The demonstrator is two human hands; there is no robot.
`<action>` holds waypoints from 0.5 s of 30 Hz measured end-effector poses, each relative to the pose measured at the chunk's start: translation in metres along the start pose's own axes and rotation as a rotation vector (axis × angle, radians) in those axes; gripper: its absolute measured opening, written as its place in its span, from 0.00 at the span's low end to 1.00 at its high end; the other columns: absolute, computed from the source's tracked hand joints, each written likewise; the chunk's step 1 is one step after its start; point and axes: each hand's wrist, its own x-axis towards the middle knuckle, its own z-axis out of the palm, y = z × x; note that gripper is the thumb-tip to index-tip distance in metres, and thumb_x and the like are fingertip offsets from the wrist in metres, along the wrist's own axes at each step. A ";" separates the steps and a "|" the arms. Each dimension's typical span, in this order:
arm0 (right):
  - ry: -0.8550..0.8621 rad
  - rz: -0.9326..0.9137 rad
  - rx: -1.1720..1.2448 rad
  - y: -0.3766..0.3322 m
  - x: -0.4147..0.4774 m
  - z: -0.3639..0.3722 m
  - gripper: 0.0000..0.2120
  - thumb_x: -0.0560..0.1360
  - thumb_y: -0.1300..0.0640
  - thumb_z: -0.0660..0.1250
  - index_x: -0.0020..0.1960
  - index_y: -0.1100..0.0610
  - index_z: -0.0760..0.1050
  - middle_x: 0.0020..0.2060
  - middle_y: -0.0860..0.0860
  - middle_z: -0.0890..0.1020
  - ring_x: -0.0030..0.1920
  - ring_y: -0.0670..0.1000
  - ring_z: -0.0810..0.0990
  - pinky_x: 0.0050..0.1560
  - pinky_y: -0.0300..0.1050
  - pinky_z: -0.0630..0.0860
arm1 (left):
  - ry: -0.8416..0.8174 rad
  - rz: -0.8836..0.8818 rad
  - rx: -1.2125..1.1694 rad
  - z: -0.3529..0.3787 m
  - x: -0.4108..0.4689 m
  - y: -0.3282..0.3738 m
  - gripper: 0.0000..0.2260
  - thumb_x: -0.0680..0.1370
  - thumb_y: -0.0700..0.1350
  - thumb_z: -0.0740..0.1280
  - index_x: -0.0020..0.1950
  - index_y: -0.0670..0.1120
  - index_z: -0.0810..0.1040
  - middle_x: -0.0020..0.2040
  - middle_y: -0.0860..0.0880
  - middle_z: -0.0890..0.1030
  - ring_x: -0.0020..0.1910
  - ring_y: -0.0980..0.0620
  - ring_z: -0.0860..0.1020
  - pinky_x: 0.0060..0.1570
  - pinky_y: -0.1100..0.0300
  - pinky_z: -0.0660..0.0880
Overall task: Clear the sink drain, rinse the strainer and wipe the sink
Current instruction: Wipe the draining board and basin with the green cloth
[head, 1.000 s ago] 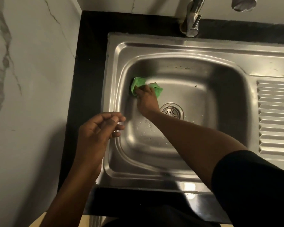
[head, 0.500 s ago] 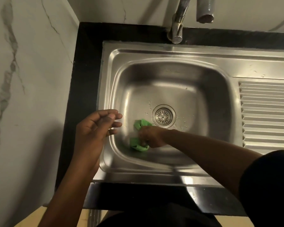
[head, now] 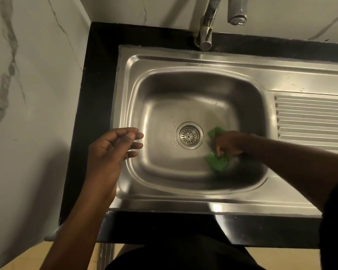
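Stainless-steel sink, a rounded rectangular basin pressed from brushed, shiny metal, is sitting in a glossy black tabletop and filling most of the view. White marble-patterned wall panels with grey veins are standing along the left and far sides. A ribbed steel draining board with parallel raised ridges is running off to the right of the basin. A chrome tap is leaning over the far rim, with a second chrome tube hanging beside it.

The left hand is hovering above the basin's left rim, holding nothing, its fingers loosely curled and slightly parted, the thumb tip lying near the forefinger. The right hand, reaching in from the right on a bare forearm below a black sleeve, is pressing down on a crumpled bright green cloth against the basin floor, fingers bent over it; both are blurred.

The cloth is lying just right of the round perforated metal strainer, which is seated in the drain at the middle of the floor. A few small water droplets are beading on the steel just left of the strainer.
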 end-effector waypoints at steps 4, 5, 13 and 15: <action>0.190 0.010 -0.062 0.024 0.012 -0.024 0.13 0.80 0.56 0.66 0.40 0.52 0.86 0.45 0.56 0.82 0.45 0.57 0.81 0.42 0.46 0.77 | -0.016 0.000 0.011 -0.001 -0.002 -0.003 0.11 0.84 0.39 0.66 0.53 0.51 0.87 0.53 0.47 0.89 0.51 0.43 0.88 0.48 0.57 0.83; 0.208 0.026 -0.041 0.025 0.012 -0.029 0.10 0.80 0.54 0.67 0.49 0.52 0.87 0.51 0.58 0.83 0.52 0.60 0.83 0.50 0.48 0.79 | -0.018 -0.001 0.014 -0.001 -0.002 -0.003 0.10 0.84 0.40 0.66 0.54 0.51 0.87 0.53 0.47 0.89 0.51 0.43 0.88 0.48 0.57 0.83; 0.535 0.147 0.166 0.013 0.037 -0.052 0.19 0.82 0.60 0.66 0.71 0.51 0.78 0.73 0.58 0.74 0.71 0.63 0.75 0.72 0.54 0.73 | -0.008 0.016 0.006 -0.004 -0.007 -0.002 0.11 0.84 0.39 0.66 0.53 0.50 0.87 0.52 0.46 0.89 0.50 0.45 0.88 0.49 0.57 0.83; 0.467 0.123 0.107 0.015 0.039 -0.045 0.20 0.81 0.61 0.65 0.72 0.53 0.76 0.72 0.62 0.73 0.72 0.64 0.74 0.72 0.55 0.73 | -0.003 0.013 0.004 -0.005 -0.007 -0.002 0.11 0.84 0.40 0.66 0.52 0.51 0.87 0.53 0.46 0.89 0.51 0.44 0.88 0.50 0.56 0.83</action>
